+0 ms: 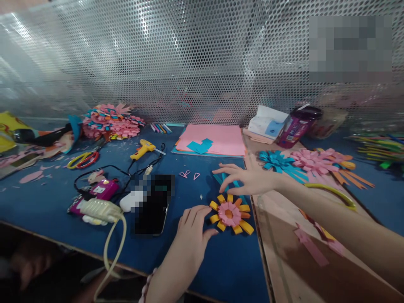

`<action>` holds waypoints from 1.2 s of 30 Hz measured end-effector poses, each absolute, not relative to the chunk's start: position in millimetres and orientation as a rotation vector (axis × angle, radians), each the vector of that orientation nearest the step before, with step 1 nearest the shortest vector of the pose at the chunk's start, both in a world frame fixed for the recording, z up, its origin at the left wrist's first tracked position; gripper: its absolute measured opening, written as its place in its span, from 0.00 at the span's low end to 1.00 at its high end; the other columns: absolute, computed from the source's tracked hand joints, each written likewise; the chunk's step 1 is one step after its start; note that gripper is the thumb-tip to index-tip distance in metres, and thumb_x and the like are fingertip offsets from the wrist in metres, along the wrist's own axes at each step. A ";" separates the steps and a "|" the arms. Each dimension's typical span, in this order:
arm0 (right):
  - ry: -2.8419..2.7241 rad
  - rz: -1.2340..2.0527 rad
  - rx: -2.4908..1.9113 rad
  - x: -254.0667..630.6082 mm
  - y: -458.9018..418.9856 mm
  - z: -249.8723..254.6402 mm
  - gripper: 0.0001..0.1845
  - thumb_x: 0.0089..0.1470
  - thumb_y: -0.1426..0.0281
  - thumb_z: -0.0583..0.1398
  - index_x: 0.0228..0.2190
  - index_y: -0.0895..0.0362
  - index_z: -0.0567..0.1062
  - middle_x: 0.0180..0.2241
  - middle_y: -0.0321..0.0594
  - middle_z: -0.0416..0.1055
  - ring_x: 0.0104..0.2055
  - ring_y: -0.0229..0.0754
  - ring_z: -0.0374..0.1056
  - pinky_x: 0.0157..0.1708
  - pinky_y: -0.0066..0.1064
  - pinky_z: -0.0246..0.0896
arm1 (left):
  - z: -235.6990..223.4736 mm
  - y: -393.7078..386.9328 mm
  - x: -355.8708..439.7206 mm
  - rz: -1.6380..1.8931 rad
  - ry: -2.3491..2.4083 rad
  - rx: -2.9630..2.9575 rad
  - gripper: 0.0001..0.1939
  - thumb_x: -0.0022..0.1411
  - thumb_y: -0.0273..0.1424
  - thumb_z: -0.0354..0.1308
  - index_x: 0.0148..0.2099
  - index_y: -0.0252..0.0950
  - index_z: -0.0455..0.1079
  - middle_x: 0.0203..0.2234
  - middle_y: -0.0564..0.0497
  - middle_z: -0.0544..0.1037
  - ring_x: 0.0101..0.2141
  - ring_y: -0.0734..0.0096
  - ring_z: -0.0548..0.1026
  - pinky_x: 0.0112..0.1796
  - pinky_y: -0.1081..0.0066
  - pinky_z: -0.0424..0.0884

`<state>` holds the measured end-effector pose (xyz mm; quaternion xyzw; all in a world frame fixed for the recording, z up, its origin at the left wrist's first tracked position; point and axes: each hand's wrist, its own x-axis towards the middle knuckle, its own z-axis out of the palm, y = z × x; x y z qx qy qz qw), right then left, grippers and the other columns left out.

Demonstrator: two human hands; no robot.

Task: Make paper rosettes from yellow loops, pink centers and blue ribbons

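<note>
A paper flower (229, 213) with yellow-orange looped petals and a pink middle lies on the blue table. My left hand (193, 229) rests at its left side, thumb and fingers apart, the fingertips close to the petals; whether they touch is hard to tell. Above the flower, my right hand (248, 179) is spread with nothing in it. Under its fingers lie teal paper strips (235, 184), partly hidden by the hand. Small folded pink paper pieces (196, 176) are on the table to the left of that hand.
Left stand a yellow glue gun (146, 148), scissors (82, 160), a phone (153, 206), a power strip (99, 208) with cables and a heap of paper flowers (110, 122). Behind are pink sheets (217, 136). Right lie blue (277, 161) and pink flowers (314, 161), and a purple cup (295, 128).
</note>
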<state>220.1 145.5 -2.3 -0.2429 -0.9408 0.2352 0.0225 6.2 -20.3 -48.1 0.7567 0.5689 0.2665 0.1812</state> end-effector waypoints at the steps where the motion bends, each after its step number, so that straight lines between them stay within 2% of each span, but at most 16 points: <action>1: -2.904 0.733 -0.752 220.3 145.0 -2.7 0.12 0.55 0.67 0.59 0.40 0.43 0.78 0.62 0.28 0.54 0.67 0.52 0.37 0.61 0.52 0.45 | -46.3 -20.5 6.1 0.775 1.608 2.121 0.13 0.64 0.28 0.53 0.51 0.37 0.63 0.48 0.45 0.71 0.49 0.61 0.69 0.50 0.58 0.66; 6: -2.877 0.776 -0.796 220.9 138.9 0.7 0.11 0.54 0.67 0.58 0.39 0.44 0.78 0.62 0.29 0.55 0.67 0.51 0.38 0.62 0.51 0.44 | -37.9 -22.6 6.5 0.775 1.592 2.054 0.03 0.64 0.25 0.51 0.40 0.35 0.65 0.37 0.48 0.72 0.41 0.64 0.70 0.44 0.61 0.68; 13: -2.870 0.935 -0.920 218.2 129.8 12.6 0.15 0.55 0.61 0.57 0.42 0.50 0.77 0.64 0.36 0.49 0.68 0.53 0.31 0.63 0.50 0.36 | -39.6 -22.9 6.4 0.744 1.555 2.053 0.04 0.66 0.25 0.49 0.37 0.36 0.64 0.36 0.49 0.71 0.39 0.65 0.68 0.44 0.61 0.66; 18: -2.862 0.928 -0.904 216.0 129.7 13.5 0.15 0.55 0.60 0.57 0.42 0.50 0.77 0.64 0.34 0.49 0.68 0.52 0.30 0.63 0.50 0.34 | -38.2 -22.8 6.1 0.714 1.550 2.065 0.06 0.65 0.24 0.49 0.34 0.36 0.63 0.35 0.51 0.71 0.37 0.66 0.68 0.42 0.63 0.66; 24: -2.883 0.847 -0.877 216.4 128.9 11.7 0.17 0.57 0.58 0.55 0.43 0.48 0.76 0.64 0.32 0.47 0.68 0.51 0.31 0.63 0.50 0.36 | -36.3 -22.3 6.6 0.666 1.552 2.062 0.06 0.65 0.24 0.50 0.36 0.36 0.65 0.36 0.50 0.71 0.38 0.65 0.68 0.42 0.61 0.66; 36: -2.871 0.748 -0.858 215.4 121.5 17.7 0.16 0.58 0.56 0.54 0.42 0.46 0.77 0.63 0.31 0.52 0.67 0.52 0.34 0.62 0.51 0.40 | -38.3 -23.9 6.1 0.643 1.546 2.061 0.05 0.66 0.27 0.49 0.40 0.37 0.65 0.39 0.50 0.72 0.40 0.62 0.68 0.43 0.58 0.67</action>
